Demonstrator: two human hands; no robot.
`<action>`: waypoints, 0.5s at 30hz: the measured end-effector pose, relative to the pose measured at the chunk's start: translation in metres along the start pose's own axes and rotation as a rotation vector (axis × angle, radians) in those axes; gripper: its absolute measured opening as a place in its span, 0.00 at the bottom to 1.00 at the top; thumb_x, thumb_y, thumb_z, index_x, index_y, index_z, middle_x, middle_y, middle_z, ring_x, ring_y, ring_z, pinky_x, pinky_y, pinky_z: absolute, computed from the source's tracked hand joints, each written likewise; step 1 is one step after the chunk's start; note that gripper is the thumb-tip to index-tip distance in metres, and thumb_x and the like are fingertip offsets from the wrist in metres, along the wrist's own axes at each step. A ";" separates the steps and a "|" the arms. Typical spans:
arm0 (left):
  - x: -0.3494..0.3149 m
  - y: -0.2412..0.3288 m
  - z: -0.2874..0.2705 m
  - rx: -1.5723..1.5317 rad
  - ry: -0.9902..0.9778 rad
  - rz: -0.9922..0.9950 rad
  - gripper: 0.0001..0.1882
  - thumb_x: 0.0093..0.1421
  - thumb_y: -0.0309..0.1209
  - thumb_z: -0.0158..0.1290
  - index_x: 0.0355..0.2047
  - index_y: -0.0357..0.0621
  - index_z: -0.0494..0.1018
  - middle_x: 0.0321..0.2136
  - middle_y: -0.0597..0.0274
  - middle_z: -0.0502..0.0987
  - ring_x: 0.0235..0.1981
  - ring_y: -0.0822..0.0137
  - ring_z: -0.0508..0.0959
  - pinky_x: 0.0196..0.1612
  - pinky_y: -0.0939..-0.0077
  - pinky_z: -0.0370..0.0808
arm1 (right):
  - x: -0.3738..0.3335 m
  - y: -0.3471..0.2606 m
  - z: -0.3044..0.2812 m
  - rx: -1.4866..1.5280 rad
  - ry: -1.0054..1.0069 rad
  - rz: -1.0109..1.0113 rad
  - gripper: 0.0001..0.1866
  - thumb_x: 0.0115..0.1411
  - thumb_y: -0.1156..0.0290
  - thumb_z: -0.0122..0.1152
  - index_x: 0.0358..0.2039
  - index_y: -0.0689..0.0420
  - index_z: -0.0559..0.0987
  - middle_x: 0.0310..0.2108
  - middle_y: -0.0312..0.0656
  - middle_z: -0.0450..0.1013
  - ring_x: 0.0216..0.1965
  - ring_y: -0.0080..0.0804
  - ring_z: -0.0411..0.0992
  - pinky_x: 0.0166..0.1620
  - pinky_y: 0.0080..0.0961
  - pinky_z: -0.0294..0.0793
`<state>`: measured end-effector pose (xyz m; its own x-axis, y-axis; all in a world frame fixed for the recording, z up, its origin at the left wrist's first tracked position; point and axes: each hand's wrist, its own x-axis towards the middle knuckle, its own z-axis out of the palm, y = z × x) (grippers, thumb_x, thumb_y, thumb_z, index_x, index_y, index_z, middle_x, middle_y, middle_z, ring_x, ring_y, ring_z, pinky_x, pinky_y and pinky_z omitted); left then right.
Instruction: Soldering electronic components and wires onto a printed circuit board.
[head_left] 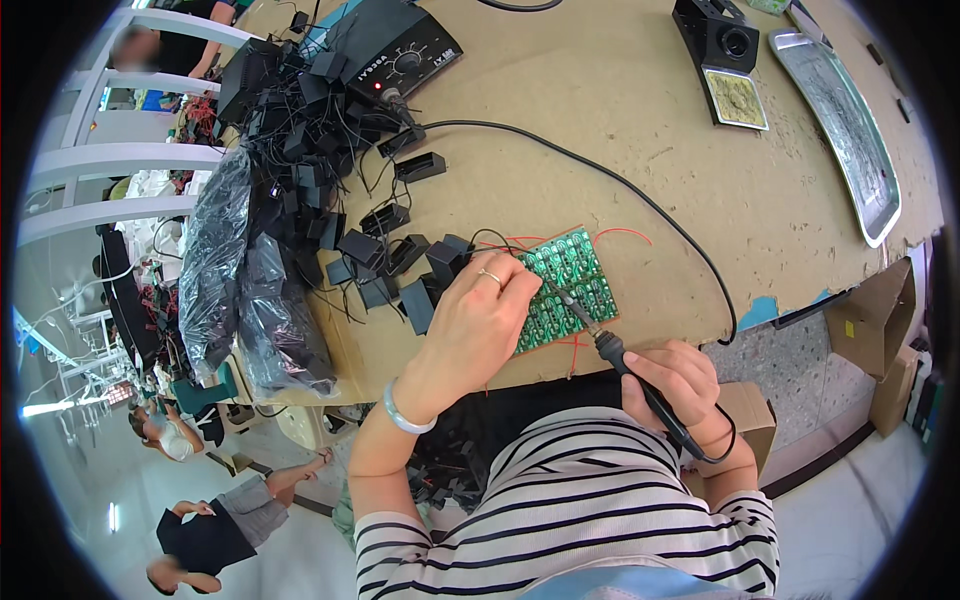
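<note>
A green circuit board (605, 291) with rows of small parts lies near the table's front edge. Over its left side is my left hand (482, 310), thumb and fingertips pinched together; what they hold is too small to make out. My right hand (682, 384) grips a soldering iron (652, 393) by its dark handle. The iron slants up and left, its metal tip over the middle of the board, close to my left fingertips. Red wires (625, 233) stick out around the board. Small black plastic housings (447, 258) with thin leads lie just left of my left hand.
A soldering station (400, 60) with a lit red light stands at the back left; its black cable (600, 178) arcs round to the right. Many more housings (310, 130) pile beside plastic bags (275, 320). An iron stand (728, 45) with sponge and a metal tray (845, 130) sit far right.
</note>
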<state>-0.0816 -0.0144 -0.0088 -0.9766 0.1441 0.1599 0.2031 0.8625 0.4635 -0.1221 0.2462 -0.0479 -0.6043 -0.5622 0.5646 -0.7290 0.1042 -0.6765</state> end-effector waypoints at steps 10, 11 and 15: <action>0.002 0.001 0.002 0.027 -0.015 0.009 0.08 0.52 0.18 0.59 0.34 0.36 0.75 0.35 0.55 0.72 0.40 0.55 0.76 0.44 0.63 0.78 | 0.001 0.002 0.001 0.002 -0.006 0.002 0.16 0.48 0.81 0.68 0.40 0.64 0.82 0.29 0.44 0.77 0.23 0.37 0.75 0.26 0.28 0.74; 0.002 0.001 0.002 0.025 -0.014 0.008 0.08 0.52 0.18 0.59 0.34 0.36 0.75 0.35 0.55 0.72 0.40 0.55 0.76 0.44 0.63 0.78 | 0.002 0.001 0.001 0.000 -0.015 -0.011 0.16 0.47 0.81 0.68 0.40 0.64 0.82 0.29 0.44 0.77 0.24 0.37 0.76 0.27 0.28 0.75; 0.002 0.005 0.002 0.068 -0.046 0.003 0.10 0.51 0.18 0.60 0.35 0.35 0.76 0.35 0.55 0.72 0.40 0.54 0.76 0.44 0.63 0.78 | 0.007 0.001 0.001 -0.208 -0.093 -0.260 0.12 0.52 0.76 0.68 0.38 0.65 0.80 0.28 0.42 0.77 0.26 0.29 0.76 0.30 0.23 0.78</action>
<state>-0.0829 -0.0088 -0.0075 -0.9784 0.1675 0.1208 0.2025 0.8926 0.4027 -0.1266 0.2420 -0.0452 -0.3648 -0.6635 0.6532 -0.9103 0.1070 -0.3998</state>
